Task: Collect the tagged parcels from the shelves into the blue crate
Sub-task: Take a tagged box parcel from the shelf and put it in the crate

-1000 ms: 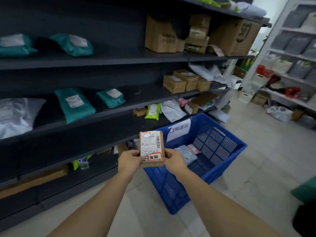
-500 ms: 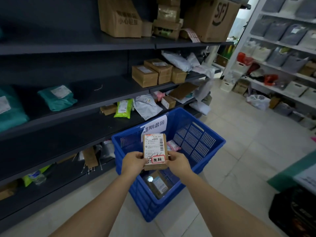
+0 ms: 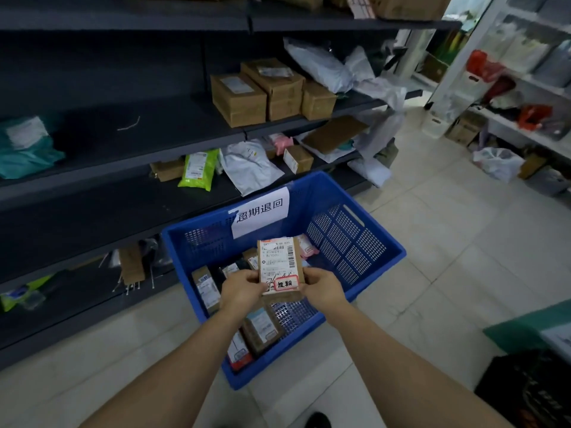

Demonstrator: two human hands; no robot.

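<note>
Head view: small cardboard parcel (image 3: 279,267) is held upright over the middle of the blue crate (image 3: 349,242), red-edged tag (image 3: 286,284) at its near end. Left hand (image 3: 242,288) & right hand (image 3: 324,288) clamp its lower side edges, thumbs on front. Prob. light, stiff, not fragile. Label may be slick, so grip the bare card edges. Other parcels (image 3: 262,329) lie below.

The scene is dimly and unevenly lit. The shelves (image 3: 139,211) are sunk in deep shadow. Brighter light is seen at the top right corner, where the rack (image 3: 506,125) is washed out and blurred. The floor (image 3: 448,257) is softly lit. Straight lines are bowed toward the edges.
</note>
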